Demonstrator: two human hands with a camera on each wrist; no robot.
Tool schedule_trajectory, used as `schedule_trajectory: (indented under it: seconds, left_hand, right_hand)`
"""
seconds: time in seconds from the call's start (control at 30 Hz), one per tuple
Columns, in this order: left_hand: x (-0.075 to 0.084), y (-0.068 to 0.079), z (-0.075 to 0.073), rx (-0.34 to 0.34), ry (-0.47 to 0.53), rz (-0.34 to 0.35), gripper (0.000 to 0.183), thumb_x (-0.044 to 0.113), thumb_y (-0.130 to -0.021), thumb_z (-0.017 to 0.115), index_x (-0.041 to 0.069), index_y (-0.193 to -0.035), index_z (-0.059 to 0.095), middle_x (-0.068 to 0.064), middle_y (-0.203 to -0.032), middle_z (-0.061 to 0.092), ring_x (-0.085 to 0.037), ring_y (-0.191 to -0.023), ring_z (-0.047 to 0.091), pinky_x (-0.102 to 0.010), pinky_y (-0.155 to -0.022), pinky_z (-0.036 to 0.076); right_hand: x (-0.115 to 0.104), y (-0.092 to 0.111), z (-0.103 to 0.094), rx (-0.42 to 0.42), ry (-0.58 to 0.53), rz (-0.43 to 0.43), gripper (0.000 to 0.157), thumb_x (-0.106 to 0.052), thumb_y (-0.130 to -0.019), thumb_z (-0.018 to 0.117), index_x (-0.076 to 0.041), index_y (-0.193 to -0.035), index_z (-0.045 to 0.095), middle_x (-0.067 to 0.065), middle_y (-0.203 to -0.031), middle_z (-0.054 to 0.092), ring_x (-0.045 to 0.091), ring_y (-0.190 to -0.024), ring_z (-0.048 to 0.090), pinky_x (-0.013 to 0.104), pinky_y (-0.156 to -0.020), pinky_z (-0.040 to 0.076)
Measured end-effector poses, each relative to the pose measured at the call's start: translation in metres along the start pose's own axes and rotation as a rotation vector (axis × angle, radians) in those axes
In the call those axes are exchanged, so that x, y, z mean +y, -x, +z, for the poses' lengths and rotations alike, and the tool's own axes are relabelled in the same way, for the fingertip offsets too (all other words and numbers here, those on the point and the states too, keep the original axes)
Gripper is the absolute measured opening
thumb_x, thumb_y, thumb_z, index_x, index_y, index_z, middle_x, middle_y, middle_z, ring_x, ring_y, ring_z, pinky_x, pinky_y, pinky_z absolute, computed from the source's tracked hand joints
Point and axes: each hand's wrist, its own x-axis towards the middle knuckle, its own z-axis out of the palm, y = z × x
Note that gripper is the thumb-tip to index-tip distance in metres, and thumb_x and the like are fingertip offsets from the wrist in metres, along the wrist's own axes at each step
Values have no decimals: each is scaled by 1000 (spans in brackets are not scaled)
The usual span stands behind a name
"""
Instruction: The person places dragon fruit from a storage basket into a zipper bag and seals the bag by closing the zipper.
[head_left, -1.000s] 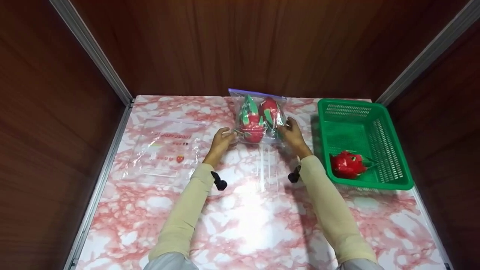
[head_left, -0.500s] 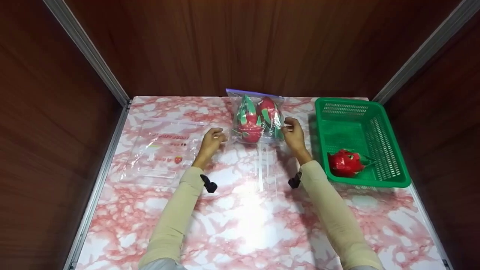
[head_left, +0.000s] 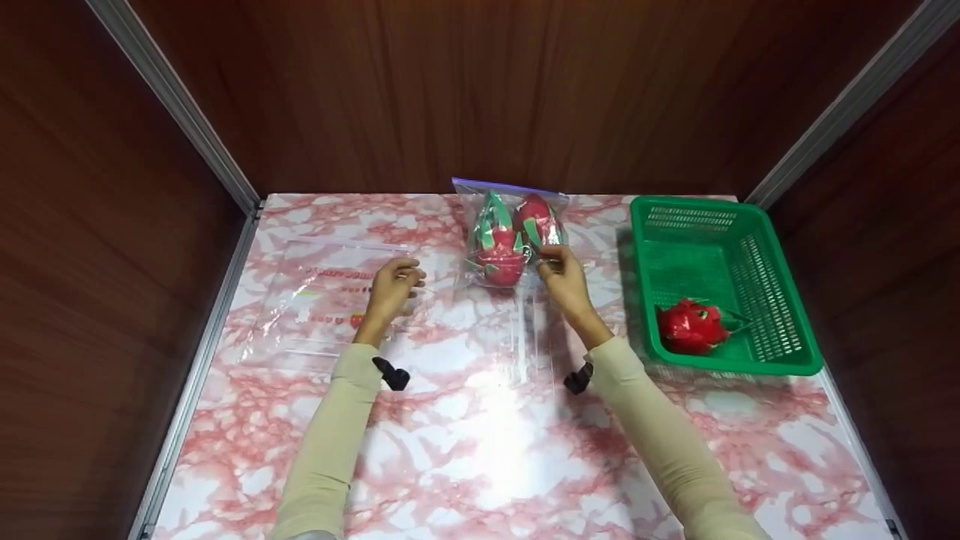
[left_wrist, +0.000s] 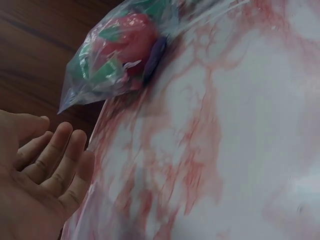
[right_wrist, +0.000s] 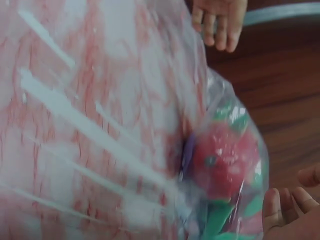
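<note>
A clear zip bag with a purple zip strip lies at the back middle of the table, two red dragon fruits with green leaf tips inside it. My right hand hovers by the bag's lower right side, fingers loosely bent, overlapping one fruit in the head view; it holds nothing. Off to the left, my left hand has relaxed fingers with nothing in them. Beneath that hand lies a flat printed zip bag. The left wrist view shows the filled bag apart from my left fingertips.
A green basket stands at the right with one red dragon fruit inside. Brown wood-look panels enclose the marbled pink-and-white table at the back and sides. Pale streaks show on the tabletop below the filled bag.
Both hands have let go of the filled bag. My left hand has moved left over the flat bag; my right hand drew back, then shifted left across the filled bag's lower corner.
</note>
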Motion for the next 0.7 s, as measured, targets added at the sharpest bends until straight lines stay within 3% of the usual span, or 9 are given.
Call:
schedule_trajectory:
  seconds: [0.23,0.5,0.7]
  left_hand:
    - [-5,2,-33,66,21,16,27,3,-105,61,-4,-129,68,-5,-94,76,-31,-94,76,-42,-82,66]
    - [-13,7,-69,125,-44,10,30,3,-106,57,-10,-133,63,-31,-113,74,-17,-86,77,-33,-80,66]
    - [-20,10,-93,174,-105,-9,31,5,-105,59,-9,-132,63,-29,-113,74,-10,-80,74,-28,-74,66]
  right_hand:
    - [-2,10,18,-66,-2,-50,33,9,-96,59,9,-128,62,31,-127,67,16,-94,63,14,-78,54]
    - [-3,21,44,-176,47,-78,29,7,-96,60,9,-124,64,26,-117,69,21,-99,65,16,-82,53]
    - [-6,29,67,-292,4,-29,33,9,-96,56,11,-128,61,28,-116,70,23,-92,68,20,-76,58]
